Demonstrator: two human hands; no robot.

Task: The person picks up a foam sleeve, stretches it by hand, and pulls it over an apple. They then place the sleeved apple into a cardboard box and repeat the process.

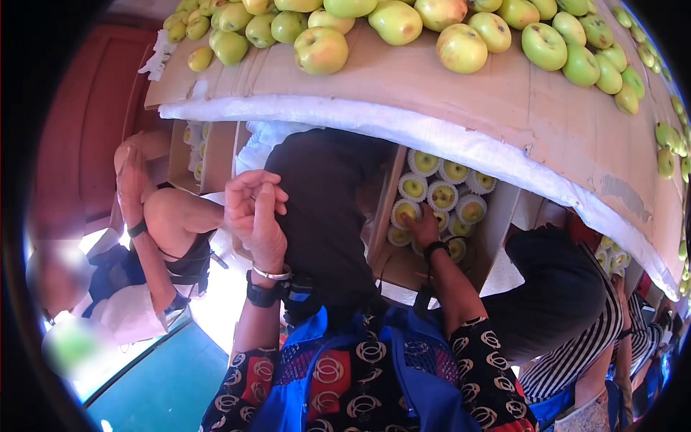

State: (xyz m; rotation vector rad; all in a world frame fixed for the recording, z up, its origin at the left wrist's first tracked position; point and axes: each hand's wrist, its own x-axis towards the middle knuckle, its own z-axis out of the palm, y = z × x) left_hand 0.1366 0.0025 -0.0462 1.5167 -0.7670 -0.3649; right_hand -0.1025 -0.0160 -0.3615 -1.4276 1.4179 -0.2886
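My right hand [425,229] is down inside a cardboard box [497,252] between my knees, its fingers on a yellow-green apple [407,210] in a white foam net. Part of its grip is hidden. Around it, several more apples [442,195] sit in foam nets, packed side by side. My left hand [255,216] is raised to the left of the box, above my leg, with fingers loosely bent and nothing visible in them. A bangle and a dark wristband circle the left wrist.
Loose green apples [320,50] lie on a cardboard-covered table [403,79] whose padded edge [345,111] overhangs the box. Another box [209,158] of netted apples stands at left. A person [176,216] sits at left, another in striped clothing [576,360] at right.
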